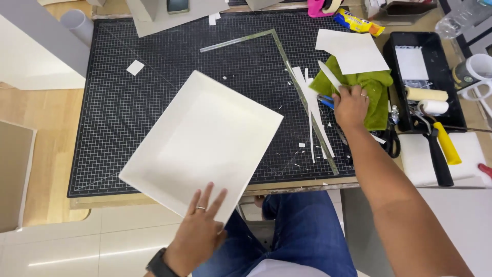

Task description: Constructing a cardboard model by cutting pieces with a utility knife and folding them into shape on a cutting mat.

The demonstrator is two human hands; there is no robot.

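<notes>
A pale wooden table stands over a glossy light floor, and most of its top is covered by a black gridded cutting mat. On the mat lies a large white rectangular shallow cardboard tray, turned at an angle so that its near corner juts past the table edge, over the person's blue-jeaned lap. The tray is plain and unmarked, with low upright walls and a smooth, slightly shadowed inside; its surface looks clean and matte.

The left hand, a ring on one finger and a dark watch at the wrist, lies flat with fingers spread against the tray's near corner, steadying it from below the rim. The right hand reaches to the far right of the mat and rests on a crumpled green cloth, its fingers curled about a thin white blade-like tool with a blue piece beside it; how firmly it pinches I cannot tell.

Narrow white paper strips and small offcuts litter the mat beside a long metal ruler. A loose white sheet overlaps the cloth. Further right sits a black plastic tray with paint rollers, and a yellow-handled tool lies on a white board.
</notes>
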